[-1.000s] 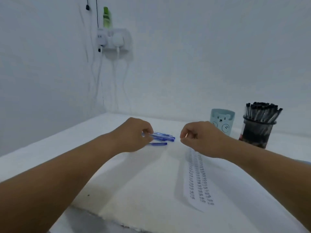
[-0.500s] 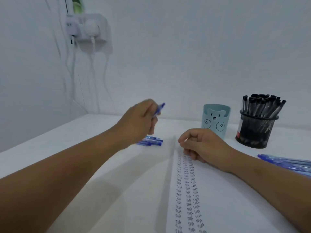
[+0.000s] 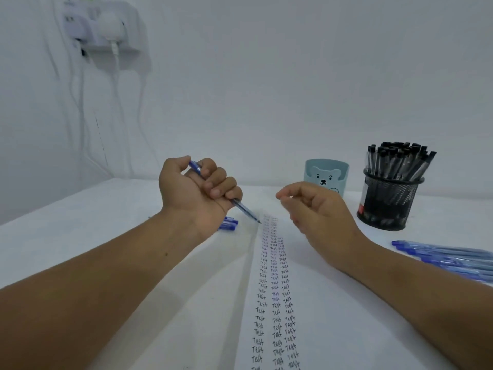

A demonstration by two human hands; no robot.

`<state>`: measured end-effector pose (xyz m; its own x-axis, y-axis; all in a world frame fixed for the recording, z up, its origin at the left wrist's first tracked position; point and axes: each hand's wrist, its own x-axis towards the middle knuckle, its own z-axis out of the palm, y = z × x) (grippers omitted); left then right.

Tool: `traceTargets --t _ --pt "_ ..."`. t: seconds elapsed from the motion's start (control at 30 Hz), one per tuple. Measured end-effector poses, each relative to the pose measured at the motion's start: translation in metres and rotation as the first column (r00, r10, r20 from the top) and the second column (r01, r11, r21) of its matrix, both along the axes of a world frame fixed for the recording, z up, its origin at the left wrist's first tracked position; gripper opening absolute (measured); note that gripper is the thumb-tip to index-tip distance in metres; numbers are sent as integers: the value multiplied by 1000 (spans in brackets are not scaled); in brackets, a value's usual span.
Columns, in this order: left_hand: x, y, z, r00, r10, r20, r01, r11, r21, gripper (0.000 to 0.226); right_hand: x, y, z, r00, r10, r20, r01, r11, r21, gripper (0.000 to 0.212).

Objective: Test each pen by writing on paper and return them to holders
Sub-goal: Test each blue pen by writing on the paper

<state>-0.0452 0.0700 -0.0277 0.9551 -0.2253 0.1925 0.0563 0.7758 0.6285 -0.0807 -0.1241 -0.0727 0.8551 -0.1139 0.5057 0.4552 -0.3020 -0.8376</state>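
**Q:** Head view — what does the left hand [image 3: 197, 193] hold?

**A:** Its grip is closed round a blue pen [image 3: 241, 206]. The fingers are curled over the barrel, the blue cap end shows above the knuckles, and the tip slants down to the right, at the top left corner of the paper [image 3: 333, 303].

**Q:** And the right hand [image 3: 317, 209]?

**A:** It is raised above the paper, fingers loosely curled, holding nothing; the grip is open. It is apart from the pen tip.

**Q:** What marks the paper?

**A:** Three columns of the handwritten word "Test" [image 3: 274, 289] run down the sheet, mostly black, a few entries bluish.

**Q:** Where are the other pens?

**A:** A small group of blue pens [image 3: 229, 225] lies on the desk [image 3: 80, 217] just behind the left wrist. A larger bundle of blue pens [image 3: 448, 259] lies at the right edge, beside the right forearm.

**Q:** And the holders?

**A:** A pale blue bear cup [image 3: 326, 174] stands upright behind the right hand. Just to its right is a black mesh holder [image 3: 388, 201], full of black-capped pens [image 3: 400, 158].

**Q:** Background?

**A:** A wall socket with plugs [image 3: 104, 30] and hanging cables, upper left.
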Motion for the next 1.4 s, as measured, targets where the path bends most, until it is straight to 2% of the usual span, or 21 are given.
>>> traceTargets --t 0.07,0.13,0.23,0.33,0.4,0.43,0.47,0.5,0.53,0.57,0.6,0.63,0.73,1.0,1.4 --pt "-1 -2 -3 1000 -21 -3 20 999 -27 22 -2 1 -1 991 -6 132 32 979 -199 7" --pt "-4 -5 -5 999 -45 3 45 998 -47 25 -3 3 0 980 12 198 66 920 -386 12" --pt "-7 -9 -8 995 -92 32 93 995 -44 37 0 4 4 962 7 273 154 812 -563 10" --pt "-7 -10 -9 992 -68 105 54 990 133 38 6 1 9 962 -79 260 234 728 -644 8" --pt "0 -9 -12 987 -9 161 -51 929 366 36 8 -6 9 974 -182 138 228 753 -617 9" --pt "3 -9 -16 976 11 218 -123 852 508 33 10 -9 9 973 -223 61 217 792 -571 9" --pt "5 -6 -21 947 4 320 -225 718 658 29 10 -11 8 971 -238 -23 194 840 -507 9" --pt "8 -2 -27 890 -46 455 -366 522 770 19 11 -13 8 969 -223 -106 158 889 -430 10" --pt "11 2 -32 816 -148 559 -498 312 809 11 10 -13 8 966 -181 -183 112 935 -336 10" --pt "12 6 -36 744 -273 610 -594 148 791 9 11 -13 9 961 -123 -248 64 970 -233 10" --pt "14 9 -40 695 -386 607 -637 62 769 13 12 -13 10 953 -62 -295 23 990 -136 9" --pt "13 10 -41 679 -463 570 -633 24 774 19 13 -13 10 945 -12 -327 -9 998 -63 7" --pt "13 8 -44 665 -544 511 -611 -5 791 28 14 -13 10 927 69 -368 -72 997 6 10" --pt "19 7 -48 678 -539 499 -588 10 809 25 19 -11 4 931 -33 -364 -51 975 -218 15" --pt "20 10 -49 653 -571 497 -603 5 798 28 16 -8 4 944 -126 -307 -9 915 -402 15"
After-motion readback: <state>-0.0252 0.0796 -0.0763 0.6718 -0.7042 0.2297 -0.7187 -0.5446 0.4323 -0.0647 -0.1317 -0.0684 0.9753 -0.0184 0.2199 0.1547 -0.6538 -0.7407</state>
